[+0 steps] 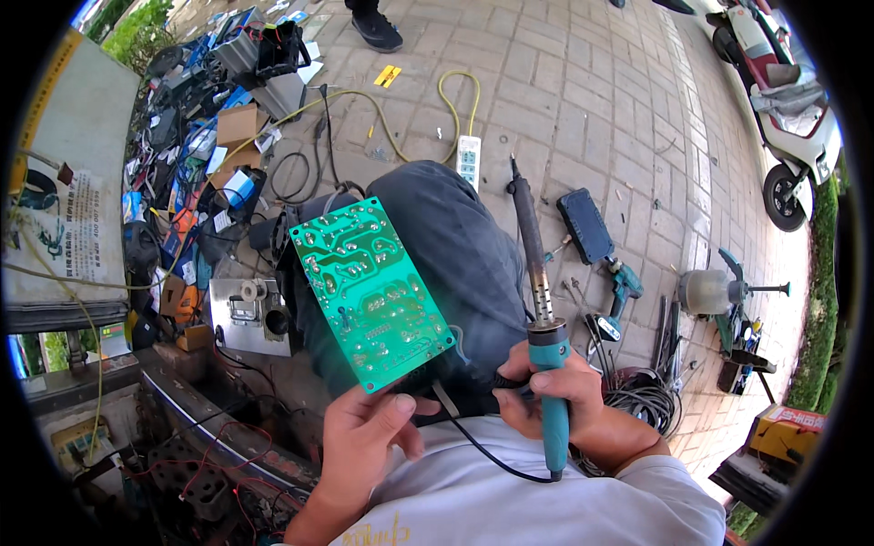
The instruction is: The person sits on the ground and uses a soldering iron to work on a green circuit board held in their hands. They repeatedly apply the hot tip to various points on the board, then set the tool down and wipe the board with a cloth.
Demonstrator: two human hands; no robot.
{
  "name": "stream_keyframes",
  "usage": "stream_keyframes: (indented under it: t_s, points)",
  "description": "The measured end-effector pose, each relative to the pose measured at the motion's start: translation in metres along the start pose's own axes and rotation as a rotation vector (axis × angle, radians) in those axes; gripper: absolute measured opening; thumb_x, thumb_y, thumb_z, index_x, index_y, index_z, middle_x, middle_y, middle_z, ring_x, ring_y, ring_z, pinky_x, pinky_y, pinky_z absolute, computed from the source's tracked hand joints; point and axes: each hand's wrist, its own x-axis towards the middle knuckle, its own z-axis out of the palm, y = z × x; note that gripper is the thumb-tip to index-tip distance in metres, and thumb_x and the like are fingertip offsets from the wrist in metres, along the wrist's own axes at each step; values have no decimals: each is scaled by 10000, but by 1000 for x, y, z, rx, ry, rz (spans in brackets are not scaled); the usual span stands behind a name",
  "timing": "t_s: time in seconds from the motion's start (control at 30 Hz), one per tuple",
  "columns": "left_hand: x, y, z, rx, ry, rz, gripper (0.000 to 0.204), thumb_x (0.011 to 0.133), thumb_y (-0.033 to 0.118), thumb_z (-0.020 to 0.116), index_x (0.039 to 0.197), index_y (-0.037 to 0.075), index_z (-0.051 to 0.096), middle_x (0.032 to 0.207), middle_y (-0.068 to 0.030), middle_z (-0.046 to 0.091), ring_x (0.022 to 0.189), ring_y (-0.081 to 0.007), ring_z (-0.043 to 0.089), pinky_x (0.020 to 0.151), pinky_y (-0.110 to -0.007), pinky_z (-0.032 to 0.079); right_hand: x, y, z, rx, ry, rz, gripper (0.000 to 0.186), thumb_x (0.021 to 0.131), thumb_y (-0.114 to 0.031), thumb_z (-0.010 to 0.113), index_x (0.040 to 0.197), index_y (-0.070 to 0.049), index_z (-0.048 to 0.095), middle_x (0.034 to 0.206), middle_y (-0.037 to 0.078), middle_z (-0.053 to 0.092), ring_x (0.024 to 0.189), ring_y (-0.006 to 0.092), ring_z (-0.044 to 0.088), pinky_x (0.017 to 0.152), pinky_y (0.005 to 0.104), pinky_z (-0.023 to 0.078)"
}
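Note:
My right hand [574,400] grips the teal handle of a soldering iron [549,387], whose long metal shaft points up and away from me. A green circuit board [369,282] lies solder side up over my dark-trousered lap [460,255], tilted slightly. My left hand [373,437] is at the board's near end, fingers curled under its edge and thumb beside it; the grip is partly hidden. A black cable [482,451] runs from under the board to the iron's handle end.
A junk pile [168,146] and metal machine [246,323] sit left. A power strip [469,159] with yellow cord lies ahead. Right are a cordless drill [624,287], black case [584,223], pump sprayer [706,291], cable coil [637,400] and scooter [774,109]. Someone's foot [378,27] stands beyond.

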Motion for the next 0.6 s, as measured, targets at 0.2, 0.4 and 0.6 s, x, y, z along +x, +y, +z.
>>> stream_keyframes:
  t_s: [0.2,0.4,0.6]
  points:
    - [25,-21,21,-275,-115,237,339,922,92,625,1247,23,556,1198,-108,600,928,-216,632,701,-360,533,0,-10,-9,46,-79,8,697,694,86,763,1247,-129,398,896,173,618,751,262,627,636,380,520]
    - [44,-29,44,-411,-69,362,267,906,52,634,1171,82,630,1229,-66,617,1128,-220,568,951,-396,457,-20,-10,-17,155,-74,2,562,668,49,806,1148,-59,535,869,155,661,721,280,656,631,369,535]
    - [45,-26,52,-600,-72,173,212,902,34,641,1111,69,650,1171,-88,645,1018,-197,600,920,-402,469,-35,0,-27,146,-232,63,668,683,4,814,1235,-108,454,898,173,658,759,303,656,652,416,532]
